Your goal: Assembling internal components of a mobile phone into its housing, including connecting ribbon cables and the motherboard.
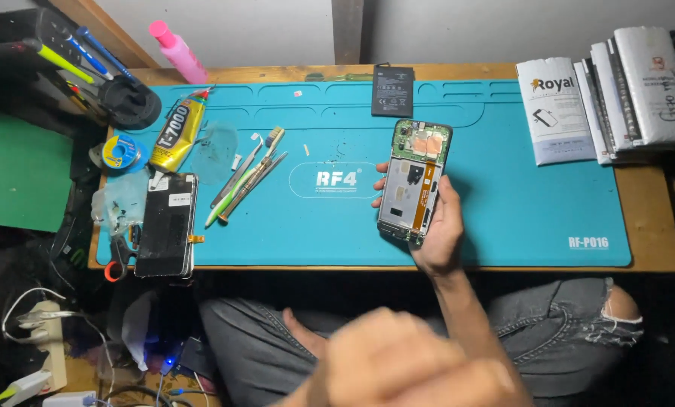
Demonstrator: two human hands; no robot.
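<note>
My right hand (439,226) holds an opened phone (415,181) upright over the teal work mat (503,196). The phone's back is off, showing a green board, orange flex strips and a bare metal frame. My fingertips wrap its left edge and my thumb lies along its right edge. My left hand (405,365) is low and close to the camera, badly blurred, above my lap; nothing shows in it. A black battery (392,90) lies on the mat just beyond the phone.
At the mat's left lie a second dark phone (165,224), a yellow glue tube (175,136), a brush and several thin tools (247,177), and a blue solder spool (119,151). A pink bottle (177,51) stands at the back. White padded packets (609,98) are stacked at right.
</note>
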